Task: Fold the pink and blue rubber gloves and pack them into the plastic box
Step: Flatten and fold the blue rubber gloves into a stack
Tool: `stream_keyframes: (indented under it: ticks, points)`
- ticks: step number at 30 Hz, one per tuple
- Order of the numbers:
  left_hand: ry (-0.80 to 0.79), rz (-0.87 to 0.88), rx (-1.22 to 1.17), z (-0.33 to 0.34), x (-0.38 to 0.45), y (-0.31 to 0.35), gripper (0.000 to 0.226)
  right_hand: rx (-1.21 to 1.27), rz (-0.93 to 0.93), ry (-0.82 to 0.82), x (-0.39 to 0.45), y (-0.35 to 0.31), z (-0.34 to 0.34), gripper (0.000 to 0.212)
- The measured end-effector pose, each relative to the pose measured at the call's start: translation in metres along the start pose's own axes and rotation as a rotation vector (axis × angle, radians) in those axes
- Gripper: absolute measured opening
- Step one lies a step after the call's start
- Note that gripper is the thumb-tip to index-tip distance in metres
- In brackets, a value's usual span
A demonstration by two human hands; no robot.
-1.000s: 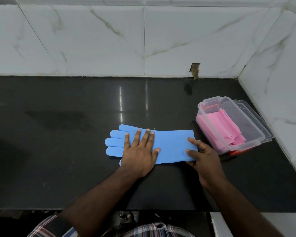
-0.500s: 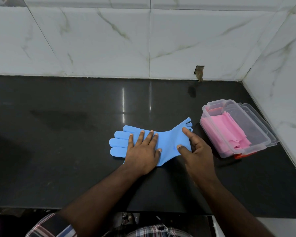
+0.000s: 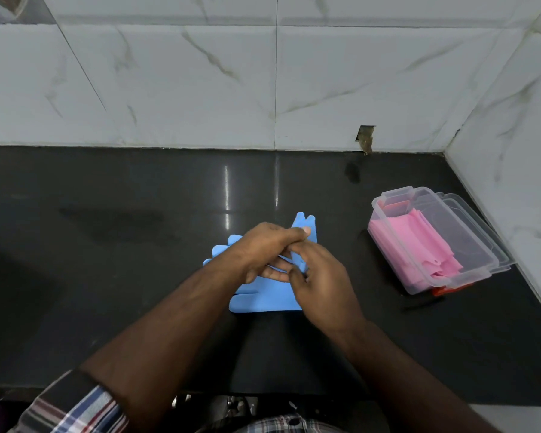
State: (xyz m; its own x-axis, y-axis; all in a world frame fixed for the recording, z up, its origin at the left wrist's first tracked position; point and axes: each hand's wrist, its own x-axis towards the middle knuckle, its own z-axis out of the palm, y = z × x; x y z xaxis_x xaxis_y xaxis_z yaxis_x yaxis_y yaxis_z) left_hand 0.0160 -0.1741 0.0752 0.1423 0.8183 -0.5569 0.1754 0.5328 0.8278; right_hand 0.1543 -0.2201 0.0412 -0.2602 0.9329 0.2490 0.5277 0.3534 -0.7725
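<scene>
Blue glove (image 3: 264, 300) lies on the black counter (image 3: 107, 276), centre frame, partly folded: one flat section towards the near edge, glove finger ends poking out left at approx mid-height, another set of finger ends sticking up at the far side just past both hands. Left hand (image 3: 267, 250) is over the glove, reaching across to the right, fingers curled, tip of one finger against the raised far section; looks like it grips the glove there, contact pt partly hidden by the hand itself. Right hand (image 3: 320, 281) sits just beside and slightly under the left, overlapping it, fingers bent in around a fold of blue between the two hands, pinching it. Both hands touch each other. Plastic box (image 3: 431, 242) stands to the right, well apart from the glove, near the right wall (image 3: 512, 151), lid off, tilted as if resting on something under it; clear lid (image 3: 481, 232) appears to lie under/behind it on the wall side. Pink glove (image 3: 419, 245) is inside the box, folded, filling the left and near part. Small red bit (image 3: 447, 289) shows under the box's near corner, can't tell what. Marble-look tile wall (image 3: 263, 82) at the back w/ a small chipped notch (image 3: 365, 139) at its base. Plaid sleeve (image 3: 75, 410) on left arm, bottom left.
</scene>
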Motion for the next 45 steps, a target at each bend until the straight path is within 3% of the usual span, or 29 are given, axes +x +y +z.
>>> stream_keyframes:
  ticks: [3, 8, 14, 18, 23, 27, 37, 45]
  points:
    - [0.061, 0.014, 0.027, -0.014, 0.01, -0.012, 0.017, 0.075, 0.034, -0.04, -0.007, 0.008, 0.006, 0.031]
    - [0.12, -0.016, -0.013, -0.027, 0.013, -0.029, 0.019, 0.162, 0.302, 0.074, -0.016, 0.035, 0.001, 0.037]
    - [0.147, 0.041, -0.039, -0.036, 0.007, -0.04, 0.016, 0.112, 0.301, -0.135, -0.016, 0.05, 0.011, 0.072]
    - [0.201, 0.056, -0.046, -0.042, 0.004, -0.041, 0.017, -0.081, 0.275, -0.204, -0.017, 0.053, 0.024, 0.099]
    - [0.228, 0.06, -0.021, -0.044, 0.001, -0.037, 0.019, -0.22, 0.163, -0.121, -0.018, 0.055, 0.038, 0.078]
    - [0.27, 0.054, -0.009, -0.051, -0.004, -0.037, 0.022, -0.338, 0.064, -0.15, -0.023, 0.06, 0.044, 0.071]
    - [0.465, 0.022, 0.404, -0.069, -0.019, -0.059, 0.015, -0.433, 0.058, -0.223, -0.023, 0.053, 0.047, 0.07]
    - [0.497, 0.007, 0.331, -0.076, -0.024, -0.068, 0.011, -0.562, 0.022, -0.247, -0.022, 0.05, 0.048, 0.066]
